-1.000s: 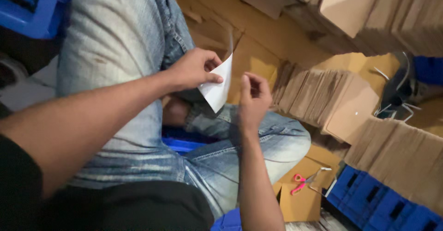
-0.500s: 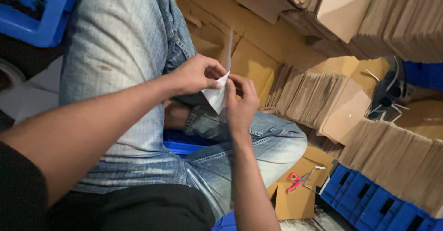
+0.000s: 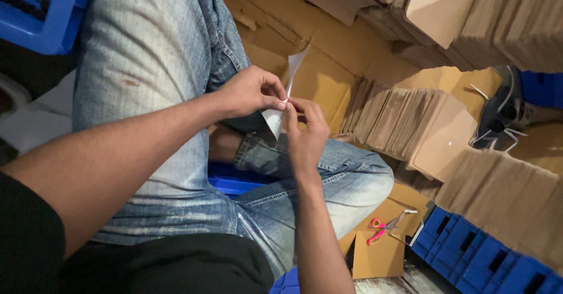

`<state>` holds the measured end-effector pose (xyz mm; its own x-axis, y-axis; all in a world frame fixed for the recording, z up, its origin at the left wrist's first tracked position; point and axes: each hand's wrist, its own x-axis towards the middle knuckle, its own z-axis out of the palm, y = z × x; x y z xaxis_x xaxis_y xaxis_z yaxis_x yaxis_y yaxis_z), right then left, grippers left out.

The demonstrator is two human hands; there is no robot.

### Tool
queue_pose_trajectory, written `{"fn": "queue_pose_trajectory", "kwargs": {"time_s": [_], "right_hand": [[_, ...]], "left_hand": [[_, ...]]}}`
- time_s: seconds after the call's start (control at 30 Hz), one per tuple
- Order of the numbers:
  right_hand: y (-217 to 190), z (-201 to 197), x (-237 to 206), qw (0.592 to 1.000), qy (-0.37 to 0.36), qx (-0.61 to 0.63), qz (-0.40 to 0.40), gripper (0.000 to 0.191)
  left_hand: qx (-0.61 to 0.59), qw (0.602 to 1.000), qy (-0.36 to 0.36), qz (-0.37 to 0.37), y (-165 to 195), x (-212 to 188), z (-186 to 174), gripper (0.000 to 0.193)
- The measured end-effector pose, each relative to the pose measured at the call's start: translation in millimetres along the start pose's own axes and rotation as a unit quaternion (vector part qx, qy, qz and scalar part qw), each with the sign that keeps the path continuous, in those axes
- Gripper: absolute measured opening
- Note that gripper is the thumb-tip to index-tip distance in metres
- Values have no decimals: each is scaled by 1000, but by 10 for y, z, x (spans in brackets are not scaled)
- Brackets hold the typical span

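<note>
My left hand (image 3: pixel 249 91) and my right hand (image 3: pixel 305 132) meet over my lap, both pinching a small white sheet (image 3: pixel 274 121) between thumb and fingertips. The sheet is seen nearly edge-on; one thin pale part of it sticks up above the fingers toward the brown cardboard, the rest hangs below the fingers. I sit cross-legged in light blue jeans (image 3: pixel 152 53), with my knee under the hands.
Fanned stacks of brown cardboard pieces (image 3: pixel 410 129) lie to the right and fill the top right. Pink-handled scissors (image 3: pixel 381 228) rest on a cardboard flap lower right. Blue crates (image 3: pixel 487 259) stand at the bottom right, another blue crate (image 3: pixel 41 12) top left. A shoe (image 3: pixel 504 106) lies at right.
The white sheet has turned from facing me flat to nearly edge-on. My right hand has moved up to the left hand, and both now pinch it at one spot.
</note>
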<state>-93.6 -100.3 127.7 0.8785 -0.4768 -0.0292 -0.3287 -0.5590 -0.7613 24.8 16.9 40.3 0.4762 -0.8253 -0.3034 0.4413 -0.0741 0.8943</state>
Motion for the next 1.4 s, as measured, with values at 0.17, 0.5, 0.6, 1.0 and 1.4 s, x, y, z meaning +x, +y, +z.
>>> {"fn": "queue_pose_trajectory", "kwargs": {"time_s": [0.17,0.5,0.6,1.0,1.4], "right_hand": [[105,-11,18,998,-20,46,45,15],[373,-268,752,963,22,240,122,13],[498,-436,1616,969,61,238,-10,11],[721,-228,3560,872,42,-417,-253,11],[224,-539,2108,921,-106,-300,-223,30]], "left_hand": [[59,998,6,24,-66,3,-12,13],[-73,997,-20,4,-371,228,7,17],[-73,997,-7,-16,-455,248,18,19],[-52,998,33,-22,-386,165,-39,21],[-78,997,10,-7,-467,262,-9,20]]}}
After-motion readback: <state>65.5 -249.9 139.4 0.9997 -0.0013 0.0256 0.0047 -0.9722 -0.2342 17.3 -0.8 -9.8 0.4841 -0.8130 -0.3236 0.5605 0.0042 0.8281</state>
